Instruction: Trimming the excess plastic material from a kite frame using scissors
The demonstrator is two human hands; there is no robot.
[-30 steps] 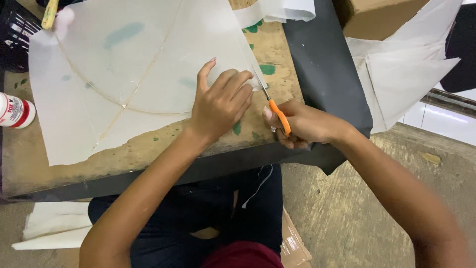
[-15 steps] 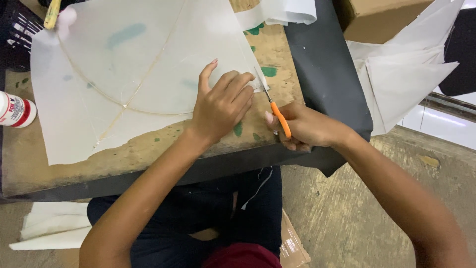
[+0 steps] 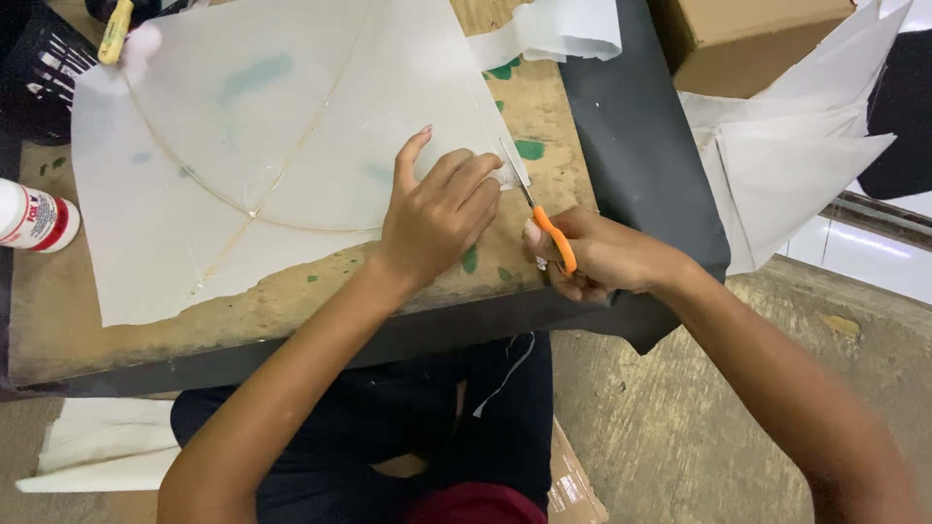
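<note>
A large sheet of thin white paper (image 3: pixel 272 165) with thin sticks glued across it lies on a worn brown tabletop (image 3: pixel 544 146). My left hand (image 3: pixel 442 209) presses flat on the sheet's right corner, fingers spread. My right hand (image 3: pixel 597 257) grips orange-handled scissors (image 3: pixel 546 225), whose blades point up-left at the sheet's right edge, just beside my left fingertips.
A white glue bottle with a red label (image 3: pixel 34 218) lies at the left edge. A cardboard box (image 3: pixel 752 39) and stacked white paper sheets (image 3: pixel 786 165) sit at the right. More white paper (image 3: pixel 558 29) lies at the far edge; a black crate (image 3: pixel 34 73) stands top left.
Almost nothing differs; my right hand with the scissors has shifted very slightly along the sheet's right edge, and my left hand stays pressed on the paper.
</note>
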